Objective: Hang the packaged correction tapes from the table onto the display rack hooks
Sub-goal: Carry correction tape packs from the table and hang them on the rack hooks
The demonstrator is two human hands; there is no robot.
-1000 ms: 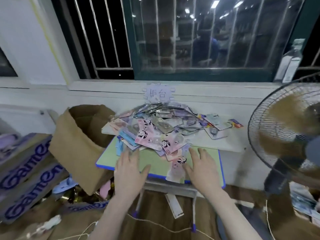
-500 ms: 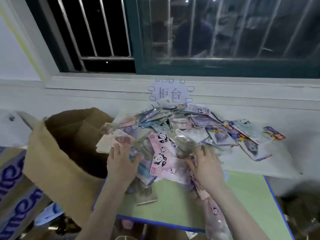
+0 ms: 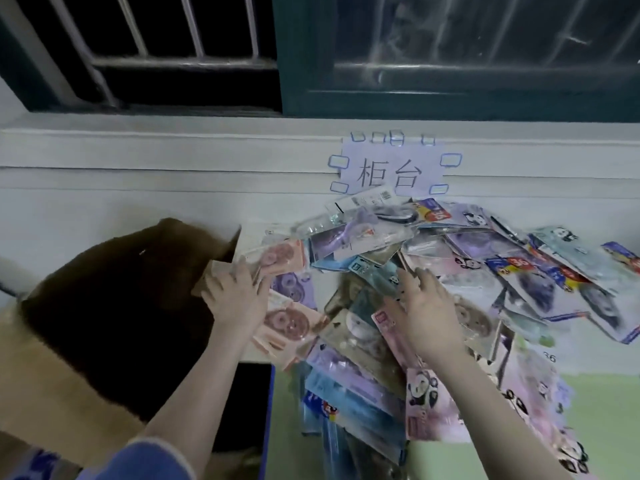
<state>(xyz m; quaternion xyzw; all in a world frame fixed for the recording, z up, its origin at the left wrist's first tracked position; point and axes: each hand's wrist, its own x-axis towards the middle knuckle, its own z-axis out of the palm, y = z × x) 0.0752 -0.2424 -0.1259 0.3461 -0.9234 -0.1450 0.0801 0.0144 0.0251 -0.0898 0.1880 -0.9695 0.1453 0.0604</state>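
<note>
No rack in view; the pile of packs [image 3: 433, 271] lies unhung on the table [image 3: 602, 410]. Left hand [image 3: 235, 299] grips pink packs [image 3: 273, 258]; right hand [image 3: 429, 313] rests flat, fingers spread, on the pile.

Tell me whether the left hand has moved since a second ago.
Yes. The left hand has gone forward from the table's near edge into the pile of packets, toward the paper sign on the wall.
</note>
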